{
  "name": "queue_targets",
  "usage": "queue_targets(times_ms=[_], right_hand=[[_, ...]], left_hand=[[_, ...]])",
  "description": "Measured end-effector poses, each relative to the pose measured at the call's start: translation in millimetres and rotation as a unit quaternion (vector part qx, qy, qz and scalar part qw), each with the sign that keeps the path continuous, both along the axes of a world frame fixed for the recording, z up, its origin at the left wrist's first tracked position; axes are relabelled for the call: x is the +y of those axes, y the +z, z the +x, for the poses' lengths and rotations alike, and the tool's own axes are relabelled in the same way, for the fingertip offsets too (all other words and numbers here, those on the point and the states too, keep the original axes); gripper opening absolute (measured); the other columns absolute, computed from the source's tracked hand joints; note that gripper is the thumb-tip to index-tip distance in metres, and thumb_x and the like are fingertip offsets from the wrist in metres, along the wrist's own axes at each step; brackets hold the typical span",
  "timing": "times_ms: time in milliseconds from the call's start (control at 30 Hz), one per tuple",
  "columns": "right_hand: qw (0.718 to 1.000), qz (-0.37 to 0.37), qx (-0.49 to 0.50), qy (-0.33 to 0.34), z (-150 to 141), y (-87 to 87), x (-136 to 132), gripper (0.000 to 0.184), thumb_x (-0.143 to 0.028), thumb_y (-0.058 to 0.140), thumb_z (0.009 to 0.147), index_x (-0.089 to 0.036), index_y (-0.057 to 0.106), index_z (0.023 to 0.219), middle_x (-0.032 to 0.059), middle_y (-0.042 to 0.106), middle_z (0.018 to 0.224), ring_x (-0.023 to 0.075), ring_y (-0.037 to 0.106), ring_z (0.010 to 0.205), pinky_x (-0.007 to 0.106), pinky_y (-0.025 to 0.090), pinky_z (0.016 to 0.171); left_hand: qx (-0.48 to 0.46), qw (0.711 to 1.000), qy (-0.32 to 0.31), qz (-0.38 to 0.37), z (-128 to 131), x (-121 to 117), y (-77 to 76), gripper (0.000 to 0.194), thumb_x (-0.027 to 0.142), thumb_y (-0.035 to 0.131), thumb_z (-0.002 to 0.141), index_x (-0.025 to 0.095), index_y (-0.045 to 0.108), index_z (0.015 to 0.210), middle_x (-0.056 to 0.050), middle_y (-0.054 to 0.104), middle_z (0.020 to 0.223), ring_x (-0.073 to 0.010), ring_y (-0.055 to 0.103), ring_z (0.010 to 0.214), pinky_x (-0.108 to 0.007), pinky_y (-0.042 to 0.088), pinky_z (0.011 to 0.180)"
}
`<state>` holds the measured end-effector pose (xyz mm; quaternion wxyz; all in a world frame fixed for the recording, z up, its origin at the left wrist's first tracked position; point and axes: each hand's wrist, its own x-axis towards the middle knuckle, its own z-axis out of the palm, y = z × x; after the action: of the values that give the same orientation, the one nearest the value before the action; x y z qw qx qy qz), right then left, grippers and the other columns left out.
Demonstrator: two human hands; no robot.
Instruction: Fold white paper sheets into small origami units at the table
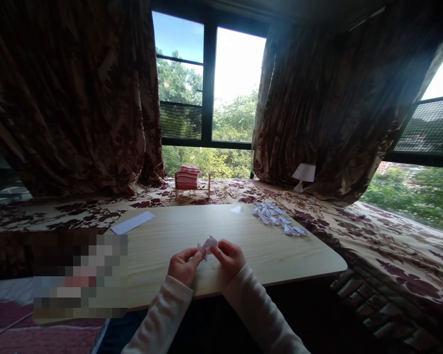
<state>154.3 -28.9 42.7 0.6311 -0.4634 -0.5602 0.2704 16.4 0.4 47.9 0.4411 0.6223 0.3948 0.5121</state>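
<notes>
Above the near part of a pale wooden table point(162, 255), I pinch a small folded white paper piece point(208, 243) with pointed corners. My left hand point(185, 265) grips its left side between thumb and fingers. On the right side, my right hand point(229, 255) is closed on the same paper. Part of the piece is hidden behind my fingertips. A pile of similar folded paper pieces point(271, 214) lies at the table's far right. One small flat piece of white paper point(236, 209) rests near the far edge.
A stack of white paper strips point(133, 222) lies at the table's far left. A blurred-out patch point(81, 280) covers the near left. Behind, on the flowered cloth point(229, 189), stand a small rack point(209, 184) with red-and-white striped cloths point(187, 177) and a white lamp point(304, 173).
</notes>
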Motion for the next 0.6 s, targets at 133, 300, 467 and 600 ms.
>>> queue_targets(times_ms=[133, 300, 467, 600], right_hand=[[1.0, 0.005, -0.011, 0.006, 2.1, -3.9, -0.1, 0.027, -0.036, 0.058, 0.073, -0.016, 0.051, 0.055, -0.0029, 0.047, 0.053, 0.0102, 0.039, 0.053, 0.024, 0.034, 0.052], [1.0, -0.001, -0.013, 0.017, 1.4, -0.1, -2.2, 0.029, -0.037, 0.058, 0.073, -0.016, 0.052, 0.054, -0.0031, 0.046, 0.051, 0.01, 0.039, 0.052, 0.024, 0.034, 0.051], [1.0, -0.012, 0.003, 0.009, 4.0, 1.8, 1.7, 0.03, -0.043, 0.054, 0.075, -0.014, 0.061, 0.069, -0.0004, 0.053, 0.059, 0.0116, 0.045, 0.055, 0.023, 0.037, 0.051], [0.999, -0.011, 0.025, -0.018, 9.4, -2.9, 4.8, 0.036, -0.047, 0.048, 0.078, -0.014, 0.06, 0.071, -0.0003, 0.052, 0.059, 0.0115, 0.045, 0.054, 0.023, 0.037, 0.049]], left_hand=[[0.007, 1.0, -0.018, 0.01, -0.4, -3.8, 4.5, 0.026, 0.039, 0.065, 0.062, 0.014, 0.07, 0.06, -0.001, 0.066, 0.057, -0.016, 0.059, 0.06, -0.021, 0.043, 0.058], [0.009, 1.0, -0.022, 0.015, -0.4, -3.5, 3.3, 0.022, 0.035, 0.065, 0.062, 0.014, 0.071, 0.064, -0.003, 0.069, 0.066, -0.0192, 0.061, 0.07, -0.023, 0.045, 0.066], [0.002, 1.0, 0.013, 0.006, 0.6, -1.1, 0.1, 0.025, 0.037, 0.064, 0.062, 0.013, 0.071, 0.067, -0.003, 0.07, 0.065, -0.0189, 0.062, 0.066, -0.024, 0.046, 0.065], [0.004, 1.0, 0.017, 0.001, 0.5, -2.3, 1.6, 0.027, 0.038, 0.065, 0.062, 0.013, 0.071, 0.069, -0.003, 0.07, 0.066, -0.0189, 0.063, 0.066, -0.023, 0.046, 0.063]])
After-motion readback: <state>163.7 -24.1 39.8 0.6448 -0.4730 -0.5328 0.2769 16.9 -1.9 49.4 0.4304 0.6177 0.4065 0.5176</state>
